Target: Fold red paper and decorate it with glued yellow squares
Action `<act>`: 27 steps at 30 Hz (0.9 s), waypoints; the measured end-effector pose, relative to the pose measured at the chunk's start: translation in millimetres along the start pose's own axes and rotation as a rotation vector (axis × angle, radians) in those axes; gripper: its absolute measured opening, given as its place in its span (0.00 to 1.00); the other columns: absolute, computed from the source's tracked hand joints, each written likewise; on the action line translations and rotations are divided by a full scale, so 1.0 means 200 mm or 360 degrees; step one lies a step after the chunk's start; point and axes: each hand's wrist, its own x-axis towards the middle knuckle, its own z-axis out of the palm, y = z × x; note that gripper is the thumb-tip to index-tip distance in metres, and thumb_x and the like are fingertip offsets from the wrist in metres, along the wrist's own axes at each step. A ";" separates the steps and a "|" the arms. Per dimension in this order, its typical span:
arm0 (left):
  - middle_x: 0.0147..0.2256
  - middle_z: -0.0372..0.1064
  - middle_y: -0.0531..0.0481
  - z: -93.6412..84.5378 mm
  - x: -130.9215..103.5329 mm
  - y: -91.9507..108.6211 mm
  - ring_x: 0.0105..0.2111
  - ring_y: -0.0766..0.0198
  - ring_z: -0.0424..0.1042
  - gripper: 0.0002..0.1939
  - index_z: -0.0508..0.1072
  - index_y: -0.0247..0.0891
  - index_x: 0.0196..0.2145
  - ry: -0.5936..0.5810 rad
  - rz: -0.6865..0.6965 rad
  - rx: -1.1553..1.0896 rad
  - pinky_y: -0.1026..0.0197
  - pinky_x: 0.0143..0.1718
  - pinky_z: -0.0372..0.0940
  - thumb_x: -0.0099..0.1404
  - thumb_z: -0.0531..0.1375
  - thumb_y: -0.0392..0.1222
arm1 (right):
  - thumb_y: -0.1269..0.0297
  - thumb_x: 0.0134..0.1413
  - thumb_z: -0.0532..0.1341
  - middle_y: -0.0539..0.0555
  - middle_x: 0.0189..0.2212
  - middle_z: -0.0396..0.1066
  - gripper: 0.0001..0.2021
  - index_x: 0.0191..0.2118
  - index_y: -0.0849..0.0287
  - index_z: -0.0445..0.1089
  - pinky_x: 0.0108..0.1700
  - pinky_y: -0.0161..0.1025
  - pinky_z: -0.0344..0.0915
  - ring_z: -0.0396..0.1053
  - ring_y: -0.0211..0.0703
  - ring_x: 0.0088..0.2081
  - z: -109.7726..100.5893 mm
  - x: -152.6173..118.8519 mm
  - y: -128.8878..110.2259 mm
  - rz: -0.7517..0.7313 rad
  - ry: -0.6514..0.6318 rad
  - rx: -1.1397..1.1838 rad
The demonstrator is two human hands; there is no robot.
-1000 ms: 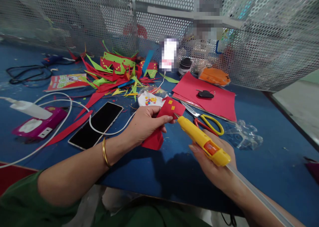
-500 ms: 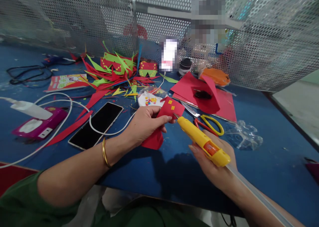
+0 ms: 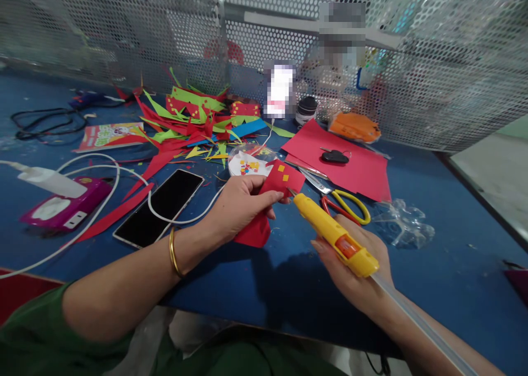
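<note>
One purple socket block [image 3: 61, 222], one dark phone [image 3: 163, 208], one red paper piece [image 3: 295, 177] bearing two yellow squares [image 3: 285, 178], one pair of scissors [image 3: 325, 190], one glue gun [image 3: 324, 222]. The left hand [image 3: 241, 203] pinches the paper above the table [image 3: 429, 277]; the right hand [image 3: 376, 244] wraps the gun, nozzle close by the paper.

Scissors [image 3: 325, 189] before paper sheets [image 3: 365, 173], paper scraps [image 3: 181, 127] to the left, cable [image 3: 181, 222] across a phone [image 3: 167, 200]

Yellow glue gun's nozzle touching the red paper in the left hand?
Cannot tell: in the head view, the nozzle overlaps the red paper near the left hand, but neither contact nor a gap shows plainly.
</note>
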 end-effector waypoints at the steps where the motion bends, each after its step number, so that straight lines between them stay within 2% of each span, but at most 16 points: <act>1: 0.21 0.73 0.54 0.00 0.00 0.00 0.18 0.73 0.66 0.06 0.79 0.35 0.33 0.0005 -0.0011 0.0013 0.70 0.21 0.60 0.61 0.63 0.39 | 0.57 0.65 0.58 0.46 0.21 0.61 0.12 0.30 0.56 0.64 0.23 0.35 0.56 0.61 0.35 0.20 0.00 0.00 0.00 0.0002 -0.0012 0.0003; 4: 0.21 0.73 0.54 0.00 0.00 0.01 0.18 0.73 0.66 0.06 0.79 0.35 0.33 0.0003 -0.0037 0.0025 0.70 0.21 0.60 0.61 0.63 0.39 | 0.57 0.65 0.57 0.46 0.21 0.61 0.12 0.30 0.55 0.64 0.23 0.36 0.57 0.61 0.36 0.21 0.00 0.00 0.00 -0.0006 -0.0016 -0.0002; 9: 0.29 0.78 0.51 0.00 0.00 0.00 0.20 0.73 0.68 0.06 0.80 0.34 0.33 -0.0008 -0.0010 -0.0035 0.69 0.23 0.63 0.60 0.65 0.40 | 0.56 0.66 0.57 0.48 0.22 0.65 0.12 0.32 0.55 0.64 0.24 0.37 0.58 0.64 0.38 0.22 0.00 -0.01 0.01 0.0022 0.0001 -0.0059; 15: 0.20 0.72 0.55 0.00 0.01 -0.01 0.19 0.72 0.67 0.05 0.79 0.35 0.31 0.0002 0.0021 -0.0017 0.70 0.21 0.59 0.61 0.64 0.39 | 0.57 0.65 0.58 0.47 0.22 0.65 0.11 0.32 0.55 0.65 0.23 0.35 0.57 0.64 0.36 0.22 0.00 0.00 0.01 -0.0024 0.0013 0.0010; 19: 0.22 0.74 0.54 0.00 0.01 -0.01 0.19 0.73 0.67 0.05 0.80 0.35 0.32 -0.0014 0.0011 -0.0035 0.70 0.23 0.61 0.61 0.64 0.38 | 0.59 0.65 0.58 0.48 0.24 0.69 0.10 0.32 0.54 0.64 0.23 0.35 0.58 0.66 0.36 0.23 0.00 -0.01 0.01 -0.0037 0.0076 0.0036; 22: 0.20 0.72 0.54 0.00 0.01 0.00 0.19 0.73 0.67 0.05 0.80 0.35 0.32 -0.0022 -0.0022 -0.0032 0.71 0.22 0.60 0.62 0.63 0.38 | 0.60 0.64 0.59 0.48 0.24 0.69 0.10 0.30 0.54 0.63 0.24 0.35 0.58 0.65 0.36 0.23 0.00 -0.02 0.03 -0.0036 0.0120 -0.0002; 27: 0.20 0.72 0.55 0.00 0.00 0.01 0.18 0.73 0.66 0.05 0.79 0.35 0.32 0.0005 -0.0041 -0.0012 0.70 0.22 0.60 0.62 0.63 0.37 | 0.57 0.64 0.59 0.48 0.24 0.69 0.11 0.31 0.54 0.64 0.23 0.36 0.57 0.66 0.37 0.23 0.01 -0.02 0.03 0.0013 0.0095 -0.0068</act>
